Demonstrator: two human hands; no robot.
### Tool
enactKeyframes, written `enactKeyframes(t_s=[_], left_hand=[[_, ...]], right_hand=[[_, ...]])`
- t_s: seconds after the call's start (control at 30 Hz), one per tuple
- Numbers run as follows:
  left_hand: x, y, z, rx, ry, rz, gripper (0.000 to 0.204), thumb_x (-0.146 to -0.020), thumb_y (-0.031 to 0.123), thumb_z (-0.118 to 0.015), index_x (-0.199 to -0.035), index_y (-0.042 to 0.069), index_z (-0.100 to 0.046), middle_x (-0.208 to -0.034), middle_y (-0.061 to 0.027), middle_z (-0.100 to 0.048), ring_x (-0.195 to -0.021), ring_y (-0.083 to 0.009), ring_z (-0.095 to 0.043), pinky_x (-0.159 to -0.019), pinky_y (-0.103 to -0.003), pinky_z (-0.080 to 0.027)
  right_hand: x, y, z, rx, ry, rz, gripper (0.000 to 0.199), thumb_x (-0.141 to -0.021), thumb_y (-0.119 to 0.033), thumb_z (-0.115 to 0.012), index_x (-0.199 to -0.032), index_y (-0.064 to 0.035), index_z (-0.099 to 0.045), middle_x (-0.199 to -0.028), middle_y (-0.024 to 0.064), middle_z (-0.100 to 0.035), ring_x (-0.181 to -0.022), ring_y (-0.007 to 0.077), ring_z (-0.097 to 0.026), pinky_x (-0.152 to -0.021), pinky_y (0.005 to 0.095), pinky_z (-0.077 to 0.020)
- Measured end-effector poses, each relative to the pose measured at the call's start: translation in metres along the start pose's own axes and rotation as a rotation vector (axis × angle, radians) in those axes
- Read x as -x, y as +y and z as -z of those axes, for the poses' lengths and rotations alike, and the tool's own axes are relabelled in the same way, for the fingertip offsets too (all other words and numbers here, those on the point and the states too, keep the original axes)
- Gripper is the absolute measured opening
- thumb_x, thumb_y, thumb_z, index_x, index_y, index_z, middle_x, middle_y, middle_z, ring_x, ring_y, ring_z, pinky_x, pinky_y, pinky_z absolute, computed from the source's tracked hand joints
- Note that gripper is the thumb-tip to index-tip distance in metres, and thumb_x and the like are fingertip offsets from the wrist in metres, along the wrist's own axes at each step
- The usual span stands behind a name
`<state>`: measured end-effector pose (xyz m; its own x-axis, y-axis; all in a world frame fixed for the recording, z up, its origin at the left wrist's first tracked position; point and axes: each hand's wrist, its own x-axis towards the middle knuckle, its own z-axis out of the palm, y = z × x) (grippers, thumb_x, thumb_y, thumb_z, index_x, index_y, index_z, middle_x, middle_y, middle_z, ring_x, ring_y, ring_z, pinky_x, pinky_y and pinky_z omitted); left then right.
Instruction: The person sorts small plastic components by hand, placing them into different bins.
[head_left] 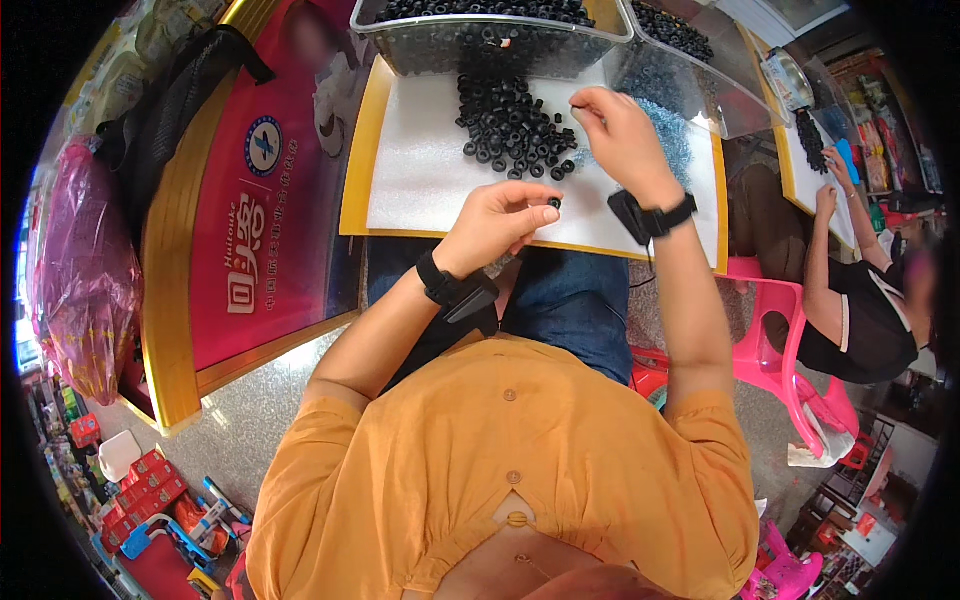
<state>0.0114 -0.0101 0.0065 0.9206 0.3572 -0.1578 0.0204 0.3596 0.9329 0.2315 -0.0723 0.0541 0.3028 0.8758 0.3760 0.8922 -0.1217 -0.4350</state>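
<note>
Near the front edge of the white board (pixel 410 195), my left hand (pixel 490 222) pinches a small black ring-shaped part (pixel 554 203) between thumb and fingertips. My right hand (pixel 622 135) is raised a little farther off and to the right, with thumb and forefinger closed together. A dark speck shows at those fingertips, too small to name. Beyond and between both hands lies a loose pile of the same black parts (pixel 505 120), its nearest pieces scattered singly. Small light-blue pieces (pixel 668 135) are spread to the right, partly behind my right hand.
A clear plastic bin (pixel 490 48) with more black parts stands at the board's far edge. Another clear bin (pixel 690 85) leans in at the right. On the right a co-worker (pixel 865 320) handles black parts at another board. A pink chair (pixel 775 320) stands between us.
</note>
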Motion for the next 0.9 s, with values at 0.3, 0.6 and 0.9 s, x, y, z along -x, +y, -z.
enactKeyframes(t_s=[0.3,0.6,0.9], left_hand=[[0.021,0.034,-0.018,-0.225,0.121,-0.38,0.027,-0.087,0.012,-0.079,-0.112,0.004,-0.073,-0.084,0.0009,-0.063,-0.065,-0.0051,-0.056,-0.057,-0.021,-0.046],[0.036,0.044,-0.031,-0.547,0.12,-0.621,0.028,-0.082,0.017,-0.083,-0.106,0.005,-0.075,-0.082,-0.0057,-0.067,-0.066,-0.0118,-0.061,-0.058,-0.025,-0.049],[0.045,0.054,-0.037,-0.587,0.084,-0.702,0.029,-0.081,0.008,-0.083,-0.108,0.002,-0.074,-0.09,-0.0067,-0.07,-0.07,-0.0086,-0.062,-0.059,-0.022,-0.048]], right_hand=[[0.094,-0.077,0.037,-0.946,-0.003,-0.372,0.015,-0.095,-0.002,-0.067,-0.11,0.0015,-0.069,-0.107,0.0042,-0.068,-0.095,0.0089,-0.063,-0.081,0.0234,-0.0522],[0.112,-0.09,0.039,-0.902,0.136,-0.145,0.015,-0.088,0.002,-0.073,-0.103,0.0018,-0.072,-0.102,0.0095,-0.068,-0.089,0.0147,-0.067,-0.076,0.025,-0.0533],[0.117,-0.104,0.06,-0.653,0.166,-0.039,0.016,-0.087,0.001,-0.074,-0.103,-0.0001,-0.073,-0.096,0.0096,-0.07,-0.082,0.0152,-0.066,-0.07,0.0243,-0.0519]])
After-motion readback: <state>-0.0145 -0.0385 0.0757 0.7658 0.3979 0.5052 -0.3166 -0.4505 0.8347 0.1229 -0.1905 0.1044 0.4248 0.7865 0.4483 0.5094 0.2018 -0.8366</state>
